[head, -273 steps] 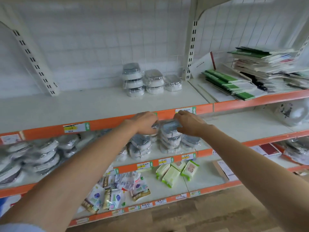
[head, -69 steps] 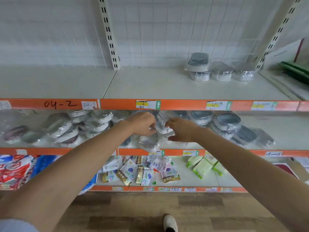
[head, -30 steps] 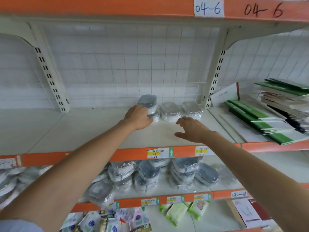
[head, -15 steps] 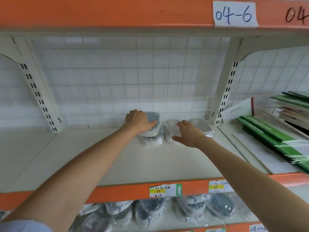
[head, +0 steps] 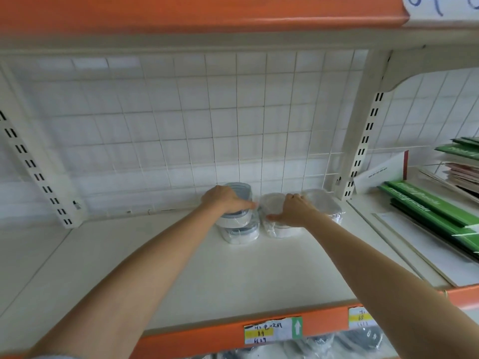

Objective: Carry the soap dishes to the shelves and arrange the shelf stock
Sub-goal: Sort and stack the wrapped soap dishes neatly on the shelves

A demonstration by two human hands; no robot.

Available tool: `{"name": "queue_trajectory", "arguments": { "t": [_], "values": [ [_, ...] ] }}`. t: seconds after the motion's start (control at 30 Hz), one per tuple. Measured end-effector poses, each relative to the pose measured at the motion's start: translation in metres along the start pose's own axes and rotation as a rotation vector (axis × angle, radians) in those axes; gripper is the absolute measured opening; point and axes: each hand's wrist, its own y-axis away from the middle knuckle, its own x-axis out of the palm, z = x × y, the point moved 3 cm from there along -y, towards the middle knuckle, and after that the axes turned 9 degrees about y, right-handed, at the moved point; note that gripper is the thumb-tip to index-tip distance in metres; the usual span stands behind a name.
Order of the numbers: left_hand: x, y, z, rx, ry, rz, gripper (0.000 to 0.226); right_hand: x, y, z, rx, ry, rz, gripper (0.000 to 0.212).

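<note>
Both hands had pushed deeper onto the white shelf (head: pixel 181 268) than half a second before, and the view had closed in on the back wall. At far left a slotted upright (head: pixel 39 174) stood against the white wire grid (head: pixel 207 120). Near the back of the shelf, the left hand (head: pixel 224 200) lay over the top of a stack of wrapped soap dishes (head: pixel 239 229), its fingers curled down round the uppermost dish. Just beside that stack, touching or nearly so, sat a second wrapped soap dish (head: pixel 276 229); the right hand (head: pixel 295 209) rested on it with fingers bent over its top and thumb along its front edge, gripping it. A third wrapped dish (head: pixel 326 203) sat directly behind and to the right of that hand. Further right, past another upright (head: pixel 363 143), lay green notebooks (head: pixel 425 216). Along the shelf's orange front edge hung a handwritten price label (head: pixel 272 331).
</note>
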Motion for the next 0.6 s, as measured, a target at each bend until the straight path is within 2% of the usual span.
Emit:
{"name": "queue_trajectory", "arguments": {
  "t": [0.13,0.3,0.6],
  "values": [
    [-0.001,0.004,-0.001,0.017,-0.001,-0.012,0.084,0.012,-0.001,0.004,0.088,-0.064,0.057,0.121],
    [-0.005,0.011,-0.004,0.069,-0.005,-0.087,0.066,0.014,0.008,0.003,0.075,-0.054,0.066,0.109],
    [-0.007,0.058,-0.016,0.159,-0.153,-0.25,0.089,0.023,0.05,-0.012,-0.022,-0.051,0.079,0.107]
  ]
}}
